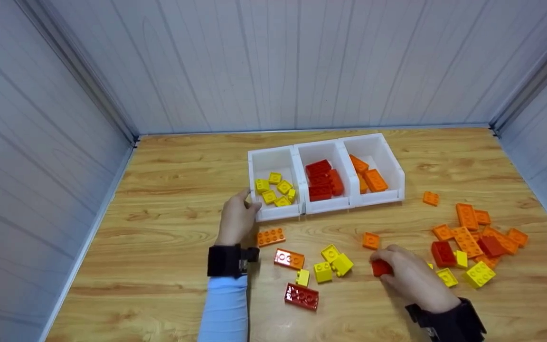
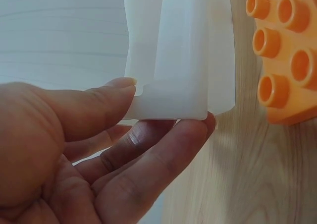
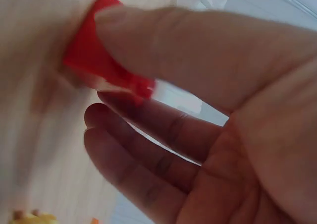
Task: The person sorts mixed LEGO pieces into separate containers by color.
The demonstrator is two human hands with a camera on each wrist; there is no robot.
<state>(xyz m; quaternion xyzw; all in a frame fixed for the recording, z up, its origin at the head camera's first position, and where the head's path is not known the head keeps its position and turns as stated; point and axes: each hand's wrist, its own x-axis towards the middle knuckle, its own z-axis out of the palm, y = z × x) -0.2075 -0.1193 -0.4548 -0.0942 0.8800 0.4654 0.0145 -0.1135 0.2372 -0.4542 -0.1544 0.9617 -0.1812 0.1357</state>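
My left hand (image 1: 237, 219) grips the front left corner of a white three-part bin (image 1: 278, 214), thumb on the wall and fingers beneath in the left wrist view. Yellow bricks (image 1: 284, 186) lie in its left compartment, red bricks (image 1: 320, 192) in the middle one and orange bricks (image 1: 375, 180) in the right one. My right hand (image 1: 416, 280) pinches a red brick (image 3: 91, 45) between thumb and fingers, close over the table to the right of centre. Just beyond that hand lies a small orange brick (image 1: 371, 240).
A mixed pile of orange bricks (image 1: 466, 242), with red and yellow ones, spreads at the right. Between my hands lie several yellow bricks (image 1: 323, 272), a dark red brick (image 1: 301, 297) and an orange brick (image 1: 271, 236). Pale panel walls (image 1: 302, 66) enclose the wooden table (image 1: 159, 285).
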